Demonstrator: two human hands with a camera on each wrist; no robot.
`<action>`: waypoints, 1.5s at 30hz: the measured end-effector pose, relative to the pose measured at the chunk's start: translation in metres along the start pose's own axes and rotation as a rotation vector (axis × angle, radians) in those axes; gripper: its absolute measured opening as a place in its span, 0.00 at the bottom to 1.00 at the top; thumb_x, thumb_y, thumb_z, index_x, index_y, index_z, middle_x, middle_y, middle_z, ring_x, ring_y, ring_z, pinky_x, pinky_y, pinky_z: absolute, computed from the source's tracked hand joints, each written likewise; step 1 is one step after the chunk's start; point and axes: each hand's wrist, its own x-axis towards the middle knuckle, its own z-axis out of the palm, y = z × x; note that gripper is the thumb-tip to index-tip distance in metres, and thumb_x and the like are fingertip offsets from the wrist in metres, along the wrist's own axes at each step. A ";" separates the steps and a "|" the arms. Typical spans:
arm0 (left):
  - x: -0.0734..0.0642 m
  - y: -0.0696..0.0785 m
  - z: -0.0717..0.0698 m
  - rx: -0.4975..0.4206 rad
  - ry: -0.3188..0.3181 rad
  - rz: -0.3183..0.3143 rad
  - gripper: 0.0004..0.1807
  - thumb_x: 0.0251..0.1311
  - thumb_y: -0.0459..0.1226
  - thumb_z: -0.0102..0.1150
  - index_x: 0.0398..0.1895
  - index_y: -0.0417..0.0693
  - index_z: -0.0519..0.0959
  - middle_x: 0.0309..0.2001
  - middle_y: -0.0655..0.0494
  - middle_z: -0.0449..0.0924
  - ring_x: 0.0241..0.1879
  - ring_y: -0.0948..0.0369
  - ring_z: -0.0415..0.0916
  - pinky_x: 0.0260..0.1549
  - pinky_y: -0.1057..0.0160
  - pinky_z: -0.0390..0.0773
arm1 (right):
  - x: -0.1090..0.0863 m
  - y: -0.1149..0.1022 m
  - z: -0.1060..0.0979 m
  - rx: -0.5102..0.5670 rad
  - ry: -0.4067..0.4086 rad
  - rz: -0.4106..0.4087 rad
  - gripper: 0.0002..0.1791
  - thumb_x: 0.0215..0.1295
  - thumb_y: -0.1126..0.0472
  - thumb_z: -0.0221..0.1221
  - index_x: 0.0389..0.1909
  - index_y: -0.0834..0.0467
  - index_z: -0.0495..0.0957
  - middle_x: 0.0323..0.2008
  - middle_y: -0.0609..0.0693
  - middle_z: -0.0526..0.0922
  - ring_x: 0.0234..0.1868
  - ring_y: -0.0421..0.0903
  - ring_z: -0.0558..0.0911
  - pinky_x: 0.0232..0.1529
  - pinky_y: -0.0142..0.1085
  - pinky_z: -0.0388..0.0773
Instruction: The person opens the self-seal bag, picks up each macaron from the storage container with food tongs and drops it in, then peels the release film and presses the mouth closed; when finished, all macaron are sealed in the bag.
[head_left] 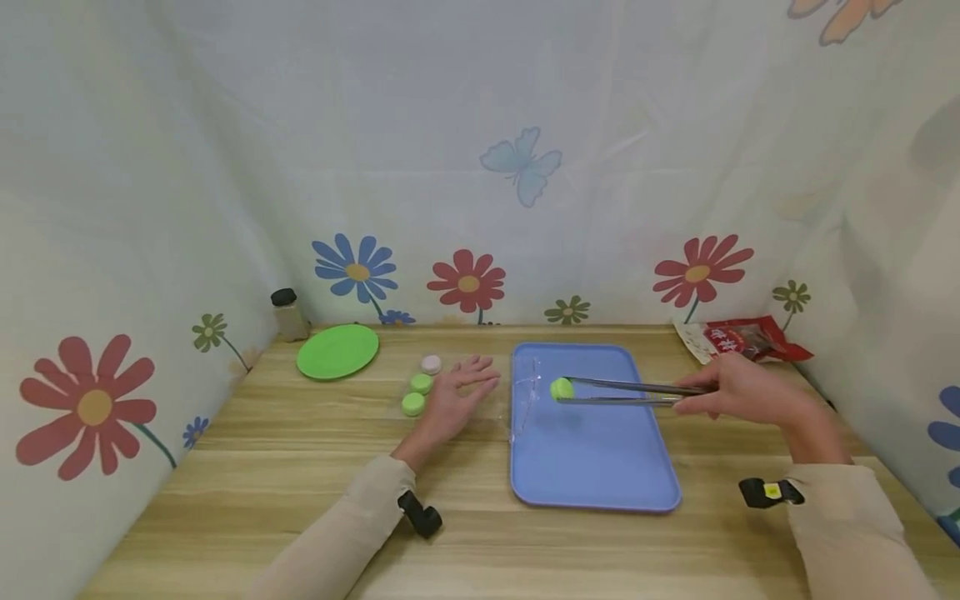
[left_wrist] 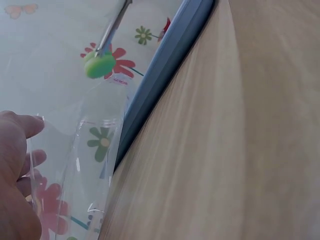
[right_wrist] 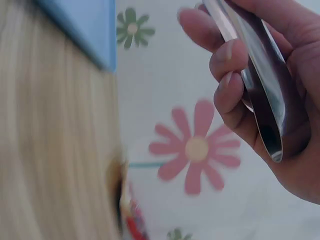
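Note:
My right hand (head_left: 753, 392) grips metal tongs (head_left: 622, 400), its fingers wrapped round the handle in the right wrist view. Between the tong tips is a green macaron (head_left: 561, 388), above the blue tray (head_left: 600, 467). Spread over a clear plastic package (left_wrist: 95, 130), my left hand (head_left: 452, 398) has its fingers fairly straight, fingertips at the plastic's edge in the left wrist view. Just left of that hand, two green macarons (head_left: 413, 404) and a pale pink macaron (head_left: 431, 364) lie in a row. The package's thin clear flap (head_left: 527, 400) overlaps the tray's left side.
A green plate (head_left: 339, 352) lies at the back left, beside a jar (head_left: 289, 315) with a black lid. At the back right is a red and white food packet (head_left: 742, 339). A flower-print curtain (head_left: 420, 208) encloses the wooden table (head_left: 465, 542).

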 end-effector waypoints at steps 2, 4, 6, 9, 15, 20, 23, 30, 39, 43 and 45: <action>-0.001 0.000 0.001 -0.003 0.001 0.001 0.16 0.67 0.40 0.64 0.51 0.39 0.85 0.63 0.44 0.76 0.71 0.45 0.62 0.73 0.43 0.49 | 0.008 -0.008 0.003 0.011 -0.010 -0.032 0.22 0.60 0.53 0.71 0.49 0.63 0.86 0.22 0.39 0.82 0.21 0.42 0.78 0.22 0.33 0.75; -0.001 -0.001 0.002 -0.003 0.005 0.011 0.15 0.67 0.40 0.64 0.51 0.40 0.85 0.63 0.44 0.76 0.71 0.44 0.62 0.72 0.43 0.50 | 0.017 -0.015 0.007 0.001 -0.015 -0.057 0.23 0.60 0.51 0.70 0.50 0.63 0.86 0.24 0.39 0.83 0.21 0.40 0.78 0.24 0.33 0.77; 0.000 -0.002 0.002 -0.007 0.014 0.022 0.14 0.67 0.40 0.64 0.50 0.42 0.86 0.63 0.43 0.76 0.70 0.44 0.62 0.72 0.42 0.50 | 0.026 -0.022 0.011 -0.020 -0.006 -0.069 0.24 0.60 0.48 0.70 0.49 0.62 0.86 0.24 0.39 0.83 0.21 0.38 0.78 0.23 0.32 0.75; 0.001 -0.003 0.002 -0.005 0.024 0.032 0.14 0.67 0.40 0.64 0.50 0.43 0.86 0.63 0.43 0.76 0.70 0.43 0.62 0.72 0.41 0.50 | 0.040 -0.031 0.018 -0.052 0.007 -0.095 0.24 0.60 0.48 0.70 0.48 0.62 0.86 0.20 0.39 0.80 0.19 0.37 0.76 0.20 0.32 0.72; 0.002 -0.003 0.002 0.005 0.030 0.030 0.13 0.66 0.38 0.65 0.50 0.43 0.86 0.62 0.42 0.77 0.70 0.44 0.63 0.72 0.42 0.51 | 0.068 -0.054 0.030 -0.099 -0.020 -0.097 0.24 0.62 0.51 0.69 0.50 0.66 0.85 0.24 0.40 0.84 0.18 0.35 0.79 0.25 0.32 0.78; 0.003 -0.002 0.003 0.014 0.039 0.033 0.14 0.67 0.37 0.63 0.51 0.38 0.85 0.61 0.40 0.77 0.69 0.43 0.64 0.72 0.44 0.52 | 0.076 -0.062 0.032 -0.076 -0.045 -0.061 0.21 0.62 0.51 0.69 0.49 0.62 0.86 0.29 0.44 0.86 0.21 0.40 0.80 0.28 0.34 0.80; 0.004 0.000 0.002 0.008 0.050 0.039 0.15 0.67 0.35 0.63 0.51 0.34 0.84 0.60 0.38 0.78 0.68 0.41 0.65 0.72 0.43 0.52 | 0.073 -0.060 0.029 -0.073 -0.032 -0.037 0.22 0.62 0.53 0.70 0.51 0.64 0.85 0.29 0.44 0.86 0.21 0.41 0.81 0.27 0.33 0.80; 0.004 -0.001 -0.003 0.091 0.056 0.021 0.18 0.63 0.35 0.67 0.54 0.34 0.82 0.61 0.39 0.77 0.68 0.42 0.65 0.70 0.39 0.53 | 0.065 -0.056 0.019 -0.067 -0.013 0.025 0.28 0.62 0.50 0.69 0.53 0.68 0.82 0.26 0.44 0.86 0.21 0.40 0.80 0.23 0.34 0.76; 0.006 -0.004 -0.002 0.126 0.082 0.025 0.10 0.63 0.32 0.67 0.45 0.37 0.86 0.60 0.39 0.78 0.67 0.38 0.66 0.68 0.33 0.53 | 0.051 -0.050 0.009 -0.064 -0.043 0.007 0.18 0.60 0.49 0.70 0.43 0.59 0.88 0.21 0.40 0.80 0.20 0.43 0.78 0.23 0.34 0.74; 0.006 -0.005 -0.001 0.115 0.117 0.029 0.10 0.63 0.32 0.67 0.45 0.37 0.87 0.58 0.40 0.80 0.66 0.42 0.69 0.68 0.34 0.55 | 0.053 -0.047 0.012 -0.040 -0.081 -0.016 0.16 0.60 0.52 0.71 0.43 0.59 0.88 0.19 0.40 0.79 0.19 0.43 0.76 0.19 0.32 0.69; 0.007 -0.005 -0.001 0.114 0.128 0.023 0.10 0.63 0.34 0.67 0.45 0.39 0.87 0.58 0.42 0.80 0.66 0.44 0.70 0.69 0.37 0.55 | 0.059 -0.048 0.017 -0.034 -0.082 -0.034 0.19 0.61 0.51 0.70 0.46 0.62 0.87 0.19 0.40 0.80 0.19 0.44 0.77 0.19 0.32 0.68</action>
